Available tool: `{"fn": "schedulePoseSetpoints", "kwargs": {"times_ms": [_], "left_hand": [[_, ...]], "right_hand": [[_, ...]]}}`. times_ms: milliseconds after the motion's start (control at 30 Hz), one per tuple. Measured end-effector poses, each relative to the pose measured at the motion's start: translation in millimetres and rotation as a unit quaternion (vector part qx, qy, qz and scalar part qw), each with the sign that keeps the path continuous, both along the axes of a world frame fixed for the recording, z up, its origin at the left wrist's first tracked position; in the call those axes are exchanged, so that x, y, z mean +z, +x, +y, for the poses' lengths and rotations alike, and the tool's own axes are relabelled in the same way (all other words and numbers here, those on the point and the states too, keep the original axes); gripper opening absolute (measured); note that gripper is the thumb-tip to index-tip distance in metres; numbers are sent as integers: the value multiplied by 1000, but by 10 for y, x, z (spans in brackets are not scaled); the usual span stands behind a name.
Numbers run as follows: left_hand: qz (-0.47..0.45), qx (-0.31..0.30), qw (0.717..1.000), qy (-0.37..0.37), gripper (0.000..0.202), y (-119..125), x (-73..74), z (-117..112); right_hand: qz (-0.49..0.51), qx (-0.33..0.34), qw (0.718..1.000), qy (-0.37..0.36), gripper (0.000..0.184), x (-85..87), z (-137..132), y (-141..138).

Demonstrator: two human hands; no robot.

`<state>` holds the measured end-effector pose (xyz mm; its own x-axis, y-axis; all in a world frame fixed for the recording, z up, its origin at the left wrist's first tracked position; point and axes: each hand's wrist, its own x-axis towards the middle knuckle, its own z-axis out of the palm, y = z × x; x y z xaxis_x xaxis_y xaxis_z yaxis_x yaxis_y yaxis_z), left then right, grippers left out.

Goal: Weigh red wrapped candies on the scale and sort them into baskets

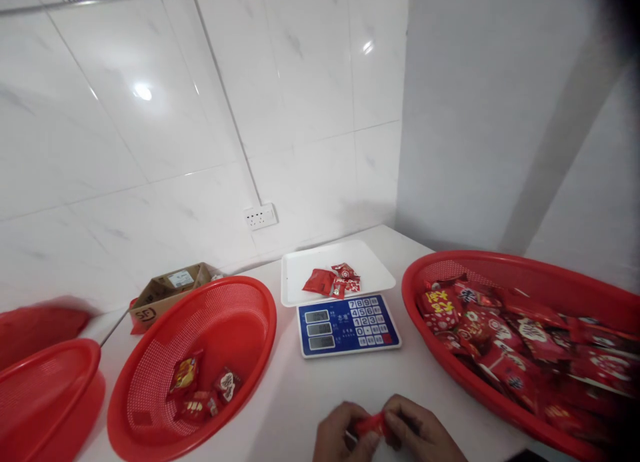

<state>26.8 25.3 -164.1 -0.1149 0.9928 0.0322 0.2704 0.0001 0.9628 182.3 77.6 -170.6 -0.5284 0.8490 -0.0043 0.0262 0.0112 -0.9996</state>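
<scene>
Near the bottom of the view, my left hand (pixel 340 434) and my right hand (pixel 417 430) are closed around a small red packet (pixel 370 423), pinching it from both sides. Its print is hidden by the fingers. Just beyond them stands a digital scale (pixel 340 345) with a blue keypad panel and three small displays. On the scale's white tray (pixel 305 262) lie several red packets (pixel 320 281) in a loose group.
At right, a large red basket (pixel 417 285) holds many red packets. Left of the scale, another red basket (pixel 257 302) has several packets inside. Farther left are a cardboard box (pixel 150 309) and more red baskets (pixel 60 362). A wall socket (pixel 261 216) is behind.
</scene>
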Motion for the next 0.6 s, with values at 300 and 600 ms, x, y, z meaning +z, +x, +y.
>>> {"fn": "schedulePoseSetpoints", "kwargs": {"times_ms": [300,600], "left_hand": [[363,83,898,234,23,-222,1258,1126],[360,73,894,255,40,-198,972,1090]], "right_hand": [[49,-64,996,-23,37,2,37,19],[56,-72,996,-15,38,-76,36,42]]}}
